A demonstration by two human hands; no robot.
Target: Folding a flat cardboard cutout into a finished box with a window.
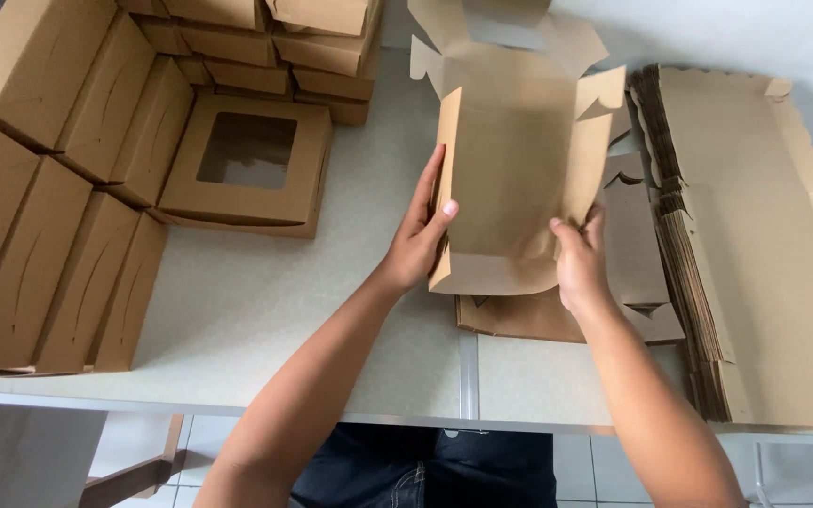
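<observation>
Head view: pale table (265, 310), folded boxes (39, 198) stacked left, thick pile of flat blanks (755, 245) right. Windowed box (248, 165) lying flat near stack. Half-folded brown blank (515, 179) at centre, over another flat sheet (538, 315), side walls raised. Left hand (418, 235) pressed flat on left wall, thumb inside; right hand (581, 263) pinching right wall's lower edge. Hands apart.

Folded boxes (68, 188) left, flat stack (755, 263) right
</observation>
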